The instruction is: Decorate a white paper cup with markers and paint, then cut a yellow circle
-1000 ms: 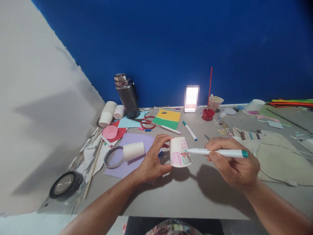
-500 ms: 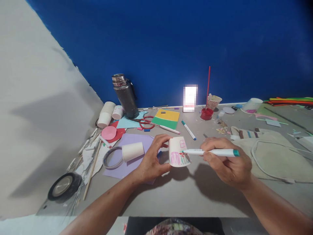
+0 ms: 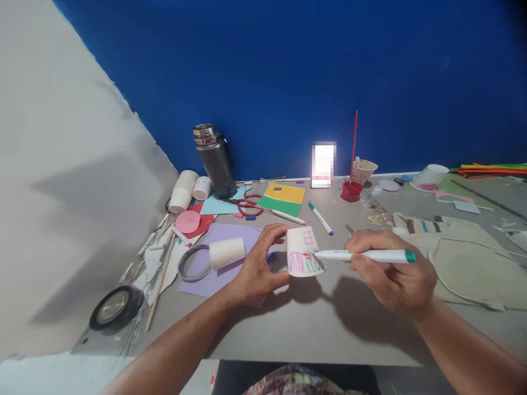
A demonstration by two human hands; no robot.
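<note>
My left hand (image 3: pixel 259 267) grips an upside-down white paper cup (image 3: pixel 300 241) by its left side, thumb low and fingers high. The cup bears a pink window, pink strokes, and red and green marks. In my right hand (image 3: pixel 393 274) is a white marker with a green end (image 3: pixel 370 255), held nearly level. Its green tip touches or almost touches the cup's right side. Under and left of my left hand lies a purple sheet (image 3: pixel 218 230), with a plain white cup (image 3: pixel 227 253) on its side and a grey tape roll (image 3: pixel 190 277).
A dark flask (image 3: pixel 214 167) stands at the back left near stacked cups (image 3: pixel 183 192). Red-handled scissors (image 3: pixel 250 205) and a blue-green marker (image 3: pixel 320 218) lie mid-table. Behind are a bright phone (image 3: pixel 324 164) and a red pot (image 3: pixel 351 191). A beige cloth bag (image 3: pixel 477 263) lies right.
The view has shifted slightly, moving most things a little to the right. The marker in my right hand has moved slightly right along the cup, which my left hand still holds.
</note>
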